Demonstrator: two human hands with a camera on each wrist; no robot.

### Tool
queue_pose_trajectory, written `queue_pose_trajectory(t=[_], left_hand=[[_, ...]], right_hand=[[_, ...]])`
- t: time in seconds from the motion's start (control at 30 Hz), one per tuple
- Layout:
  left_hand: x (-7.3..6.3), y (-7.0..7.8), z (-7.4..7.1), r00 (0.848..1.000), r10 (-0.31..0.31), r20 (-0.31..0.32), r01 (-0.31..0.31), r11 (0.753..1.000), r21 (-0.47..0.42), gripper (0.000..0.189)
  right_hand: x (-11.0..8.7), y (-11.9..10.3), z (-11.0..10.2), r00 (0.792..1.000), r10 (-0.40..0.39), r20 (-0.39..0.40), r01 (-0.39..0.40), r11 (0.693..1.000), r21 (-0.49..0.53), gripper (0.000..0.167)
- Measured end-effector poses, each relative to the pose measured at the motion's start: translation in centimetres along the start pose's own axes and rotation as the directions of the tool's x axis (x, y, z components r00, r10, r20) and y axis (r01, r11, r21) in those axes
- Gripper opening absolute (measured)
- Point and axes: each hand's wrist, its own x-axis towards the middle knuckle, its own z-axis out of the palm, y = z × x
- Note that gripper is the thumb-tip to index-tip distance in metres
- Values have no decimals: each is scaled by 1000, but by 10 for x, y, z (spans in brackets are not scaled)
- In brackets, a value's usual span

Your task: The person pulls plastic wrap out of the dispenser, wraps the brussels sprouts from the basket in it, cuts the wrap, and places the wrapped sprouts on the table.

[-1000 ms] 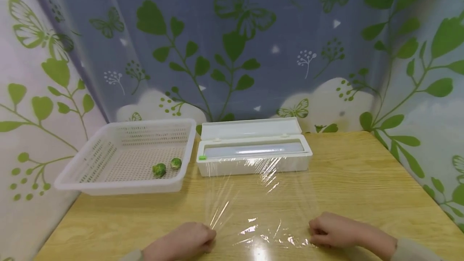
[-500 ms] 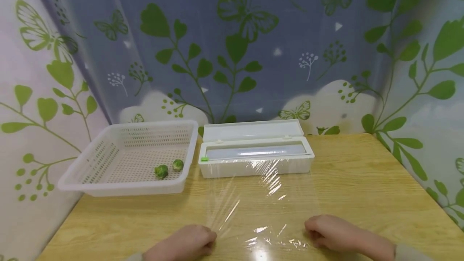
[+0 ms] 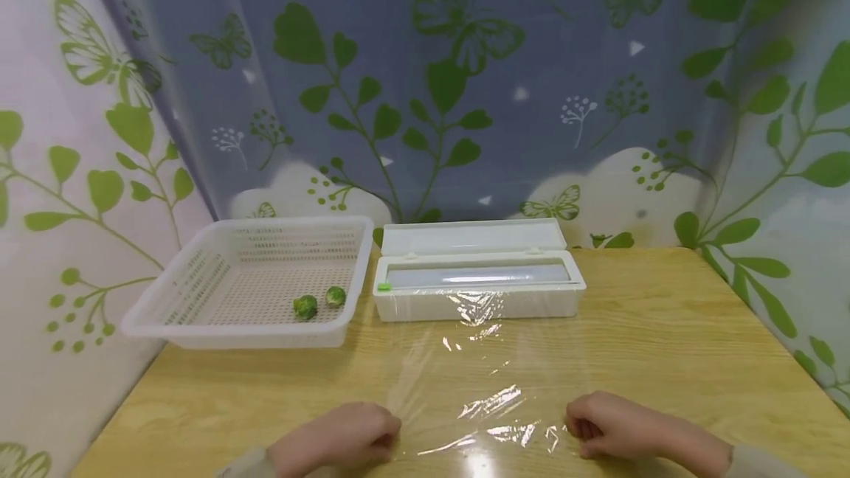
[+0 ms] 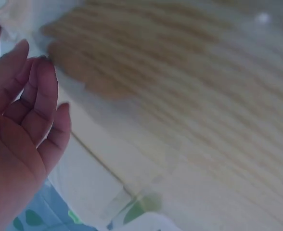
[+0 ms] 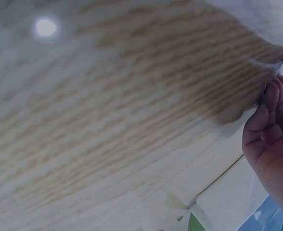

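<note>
Clear film [image 3: 491, 402] shifted, glossy, creased, pinched by 2 hands [image 3: 341, 434] [image 3: 620, 426]

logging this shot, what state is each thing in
Dispenser: lid open, tipped back
Green tab: at dispenser's left end
Cling film: drawn out, creased
Left hand: pinching film
Right hand: pinching film
White basket: upright, uncovered
Two sprouts: in basket, apart

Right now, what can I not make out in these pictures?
Head view: pale roll, underside hidden by the long white plastic box.
Head view: clear plastic film, side edges too faint to trace.
Left wrist: bare left hand, cut by left edge.
Right wrist: bare right hand, cut by right edge.
</note>
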Motion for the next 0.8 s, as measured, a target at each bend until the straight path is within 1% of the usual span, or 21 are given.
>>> queue_pose_trajectory(t=[0.1, 0.2, 0.27, 0.33, 0.4, 0.43, 0.5, 0.6, 0.67, 0.77, 0.8], left_hand=[[0, -3, -6, 1000, -2, -11, 2, 1000, -30, 15], [0, -8, -17, 999, -19, -33, 16, 997, -81, 18], [0, -11, -25, 997, -18, -77, 9, 993, -117, 19], [-1, -15, -33, 991, -21, -131, 1, 988, -152, 19], [-3, -19, -41, 983, -43, -179, 7, 981, -193, 16], [-4, -21, -45, 979, -63, -196, 20, 977, -214, 14], [-6, -26, -54, 966, -93, -243, 34, 971, -237, 11], [-10, -32, -68, 944, -156, -291, 75, 960, -271, 6], [-12, -36, -76, 923, -186, -337, 94, 958, -272, 5], [-14, -43, -86, 893, -258, -370, 152, 944, -293, 4], [-15, -46, -88, 883, -270, -385, 160, 942, -295, 4]], right_hand=[[0, 0, 0, 1000, 1, 1, -1, 1000, -10, 22], [1, 0, 0, 1000, -3, 2, 3, 1000, -15, 22], [1, 0, 0, 1000, 2, 9, -2, 1000, -12, 22], [0, 0, 1, 1000, 11, 15, -10, 1000, -3, 22], [0, 0, 1, 1000, 10, 15, -10, 1000, -2, 22], [0, 1, 1, 1000, 9, 14, -9, 1000, -2, 22], [0, 1, 1, 1000, 1, 4, -1, 1000, -10, 23], [0, 1, 1, 1000, -7, -7, 6, 1000, -21, 23], [0, 2, 1, 1000, -4, -9, 3, 1000, -21, 23], [0, 2, 1, 1000, 5, 3, -5, 1000, -9, 23], [0, 2, 1, 1000, 8, 7, -8, 1000, -3, 23]])
